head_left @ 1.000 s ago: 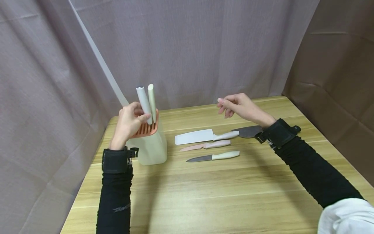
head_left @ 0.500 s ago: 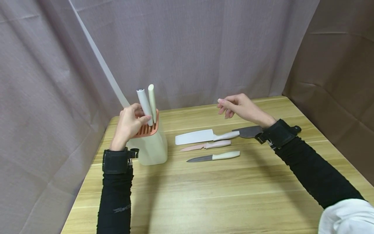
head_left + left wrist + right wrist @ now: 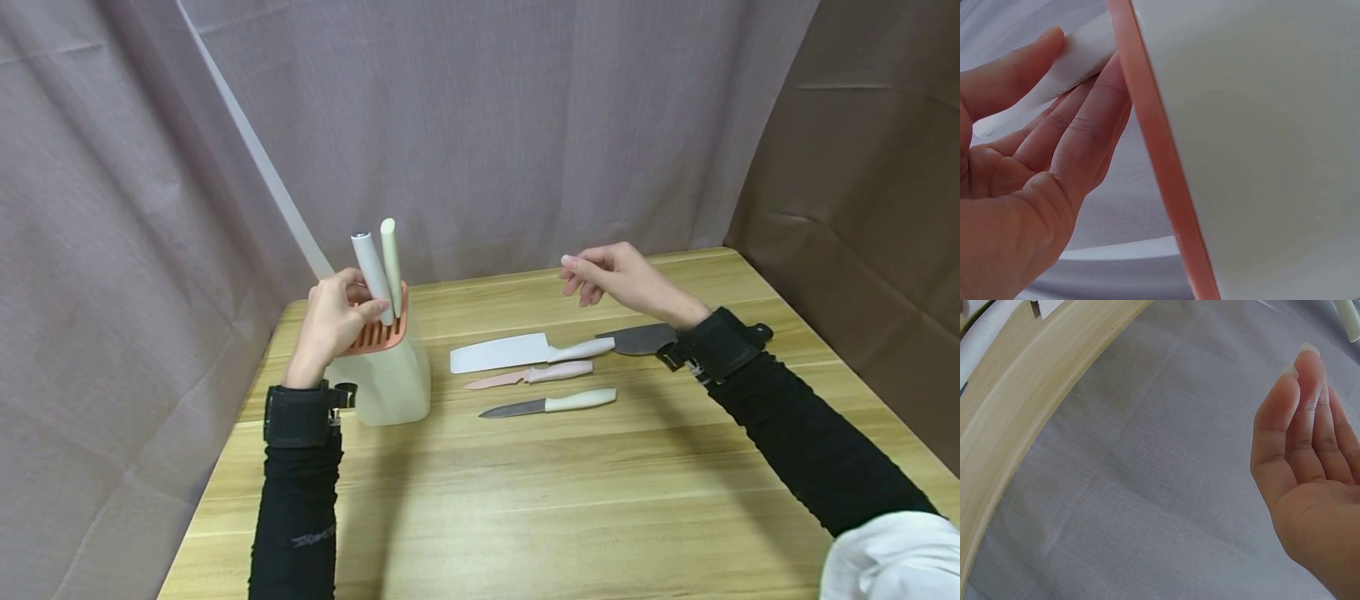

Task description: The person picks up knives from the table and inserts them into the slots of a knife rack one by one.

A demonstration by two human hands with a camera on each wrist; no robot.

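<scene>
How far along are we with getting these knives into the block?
Two handles already stand in the knife block. The left hand grips one of them; the right hand hovers empty. Left on the table: cleaver, pink knife, dark-bladed knife, another blade.

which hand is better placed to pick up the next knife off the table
Probably the right. The right hand hangs open and holds nothing, just above the white cleaver, pink knife and dark-bladed knife. The left hand grips a grey handle in the knife block, farther from them.
</scene>
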